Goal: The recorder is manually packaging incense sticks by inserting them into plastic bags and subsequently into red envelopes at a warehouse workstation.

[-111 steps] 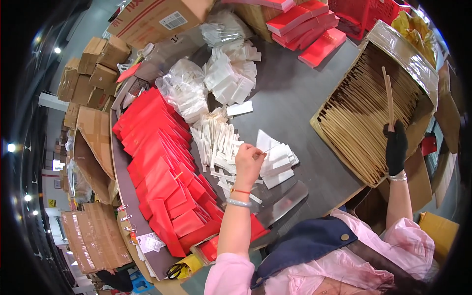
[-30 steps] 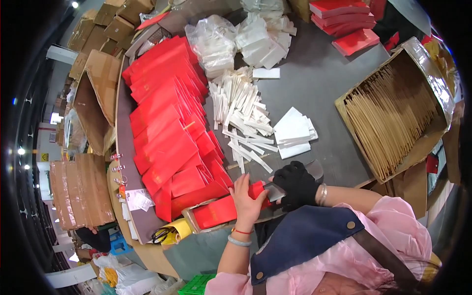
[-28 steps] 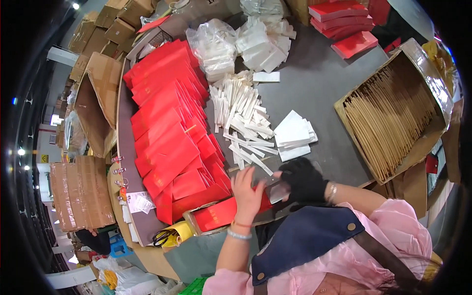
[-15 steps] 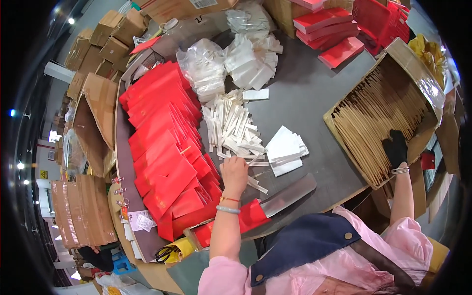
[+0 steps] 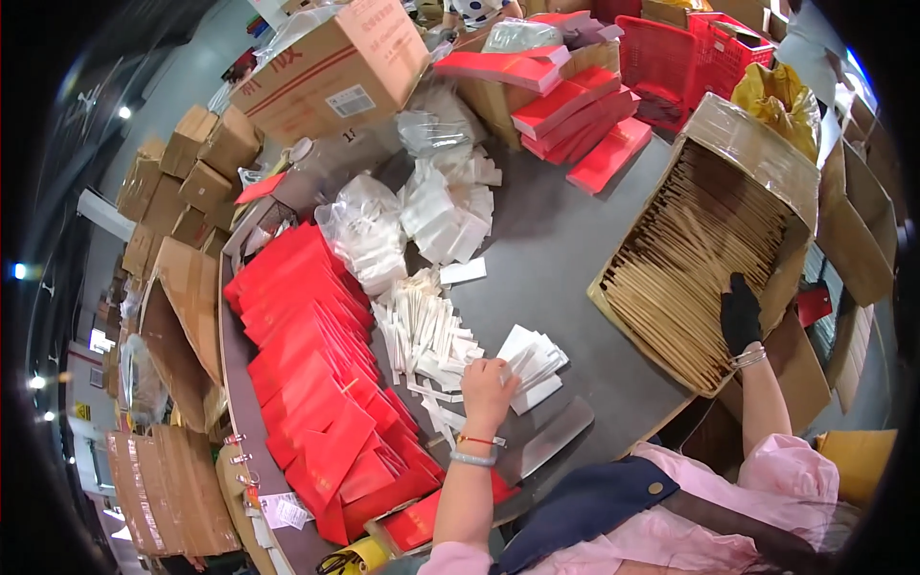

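Observation:
My left hand [image 5: 489, 395] is closed, its fingertips at the near left edge of a small fanned pile of white paper sleeves [image 5: 541, 353]. What it pinches, if anything, I cannot make out. Just left of it lies a heap of narrow white strips [image 5: 422, 326]. My right hand [image 5: 740, 314], in a black glove, rests on thin brown sticks [image 5: 671, 287] packed in a cardboard box [image 5: 752, 177]. Its fingers look stretched along the sticks, partly blending into the dark glove. A wide flat blade-like metal piece [image 5: 551, 441] lies near my left wrist.
Overlapping red envelopes [image 5: 307, 355] cover the table's left side. White packets in plastic bags [image 5: 364, 230] lie behind the strips. Stacked red packs [image 5: 575, 115] and a red basket [image 5: 661, 72] stand at the back. A large carton [image 5: 331, 72] is at the far left.
My left hand has moved from the strips rightward to the white sleeves. My right hand stays on the sticks, its fingers a little straighter. The whole view has shifted, showing more of the back.

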Demonstrator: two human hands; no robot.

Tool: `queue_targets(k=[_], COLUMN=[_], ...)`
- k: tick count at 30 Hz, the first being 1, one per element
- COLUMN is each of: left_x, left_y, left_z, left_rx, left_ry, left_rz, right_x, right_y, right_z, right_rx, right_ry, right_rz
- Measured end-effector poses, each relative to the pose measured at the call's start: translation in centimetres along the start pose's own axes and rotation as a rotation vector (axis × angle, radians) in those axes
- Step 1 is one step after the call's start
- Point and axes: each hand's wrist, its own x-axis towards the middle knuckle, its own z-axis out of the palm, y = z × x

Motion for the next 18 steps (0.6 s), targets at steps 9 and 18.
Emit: queue_targets(k=[9,18], left_x=[-1.9,-9.6], left_y=[0.8,5.2], left_z=[-0.5,-4.0], left_rx=[-0.149,-0.646], left_ry=[0.155,-0.022], left_rz=[-0.061,-0.339], right_x=[-9.0,-12.8], right_y=[-15.9,-14.2], right_z=[-0.7,7.0], right_rx=[0.884,0.832], right_ry=[-0.239,-0.69], right_rz=[-0.411,-0.256])
